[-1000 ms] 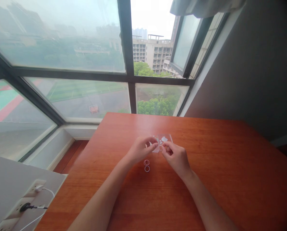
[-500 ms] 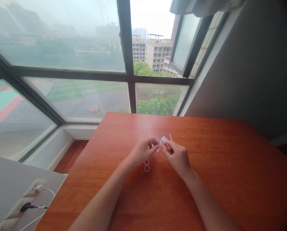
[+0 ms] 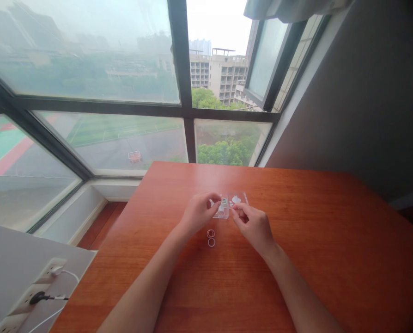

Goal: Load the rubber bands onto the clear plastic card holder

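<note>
My left hand (image 3: pixel 200 212) hovers at the left side of a small clear plastic box (image 3: pixel 222 215). Its thumb and index finger come close together in a pinch; anything between them is too small to make out. My right hand (image 3: pixel 254 225) is at the box's right, in front of its opened clear lid (image 3: pixel 245 200). Thumb and forefinger are pressed together there, on something I cannot make out. Inside the box lie small ring-like pieces (image 3: pixel 224 201), and a whitish shape (image 3: pixel 236 199) shows on the lid. Several thin pale rings (image 3: pixel 211 242) rest on the table nearer me, below the hands.
The reddish-brown wooden table (image 3: pixel 317 249) spreads around the box. Dark-framed windows (image 3: pixel 190 138) stand beyond its far edge. A grey wall (image 3: pixel 359 92) rises at the right. Power sockets with a black plug (image 3: pixel 37 298) and cables are at the lower left.
My hands have parted: the left has drawn back to the left, away from the right, which stays nearly in place. More of the box and its contents now shows between them.
</note>
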Demonstrator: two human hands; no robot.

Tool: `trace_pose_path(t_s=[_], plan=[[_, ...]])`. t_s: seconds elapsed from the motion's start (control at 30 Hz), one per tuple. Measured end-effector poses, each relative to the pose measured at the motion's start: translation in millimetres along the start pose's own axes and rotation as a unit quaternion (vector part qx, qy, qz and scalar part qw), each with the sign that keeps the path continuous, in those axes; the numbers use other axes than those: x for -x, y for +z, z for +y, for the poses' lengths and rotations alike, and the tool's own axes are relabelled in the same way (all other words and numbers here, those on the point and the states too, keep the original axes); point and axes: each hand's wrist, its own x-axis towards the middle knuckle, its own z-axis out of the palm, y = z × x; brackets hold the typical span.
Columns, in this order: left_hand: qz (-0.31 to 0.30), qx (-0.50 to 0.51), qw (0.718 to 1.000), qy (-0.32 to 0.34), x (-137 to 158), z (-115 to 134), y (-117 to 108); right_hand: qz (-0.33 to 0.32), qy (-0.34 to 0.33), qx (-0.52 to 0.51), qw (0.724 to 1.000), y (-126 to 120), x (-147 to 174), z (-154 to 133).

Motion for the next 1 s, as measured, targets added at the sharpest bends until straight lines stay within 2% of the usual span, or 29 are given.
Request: trace_pose_path(t_s=[0.07, 0.17, 0.3, 0.4, 0.67, 1.0], plan=[[0.007, 0.003, 1.000, -0.003, -1, -2, -2, -0.029, -0.010, -0.008, 1.000, 1, 1, -1], [0.015, 0.007, 1.000, -0.007, -2, -5, -6, -0.109, -0.039, -0.025, 0.993, 4, 3, -6], [0.021, 0.005, 1.000, -0.013, -2, -6, -8, -0.242, -0.083, -0.022, 0.966, 10, 10, -20], [0.020, 0.003, 1.000, -0.015, -3, -5, -9, -0.295, -0.092, -0.006, 0.951, 14, 13, -25], [0.018, -0.003, 1.000, -0.010, -3, -5, -8, -0.291, -0.023, 0.041, 0.956, 3, 4, -10], [0.014, -0.008, 1.000, -0.012, -2, -5, -8, -0.281, -0.007, 0.012, 0.960, -8, 1, -1]])
